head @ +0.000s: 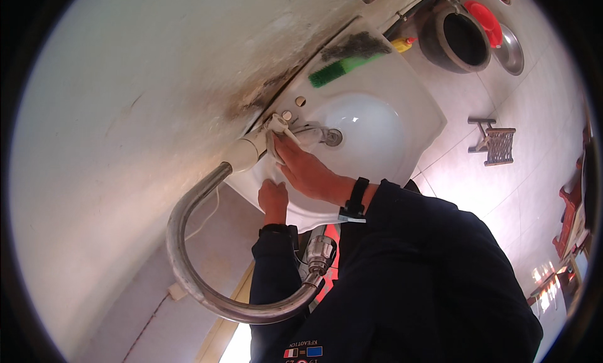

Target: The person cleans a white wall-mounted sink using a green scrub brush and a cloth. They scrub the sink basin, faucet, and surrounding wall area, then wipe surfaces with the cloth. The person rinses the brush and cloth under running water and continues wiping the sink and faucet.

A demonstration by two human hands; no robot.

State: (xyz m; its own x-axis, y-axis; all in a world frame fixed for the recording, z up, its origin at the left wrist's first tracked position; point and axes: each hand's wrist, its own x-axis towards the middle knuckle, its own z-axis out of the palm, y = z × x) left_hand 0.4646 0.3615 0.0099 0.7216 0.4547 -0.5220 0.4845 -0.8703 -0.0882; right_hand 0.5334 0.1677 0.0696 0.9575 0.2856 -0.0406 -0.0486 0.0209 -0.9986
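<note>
My right hand [306, 170] reaches over the white ceramic washbasin [377, 160], its fingers on a pale, wet-looking cloth [273, 148] against the base of the tap [279, 123]. Beside it, my left hand [273, 197] is curled at the near-left part of the basin; whether it holds anything is hidden. The tap's lever points towards the metal drain [334, 137], and something greyish and translucent lies between them. A green brush [330, 74] rests on the far ledge, next to a dark scouring mass or stain [360, 45]. Two round holes show in the ledge.
A curved metal spout [176, 240] with a chrome nozzle [321, 253] arches from a white cylinder [242, 154] over my left forearm. The stained wall borders the basin. At right stand a yellow bottle [401, 44], a dark round pot [431, 42], a red basin [483, 19], a metal bowl [513, 52] and a woven stool [500, 146].
</note>
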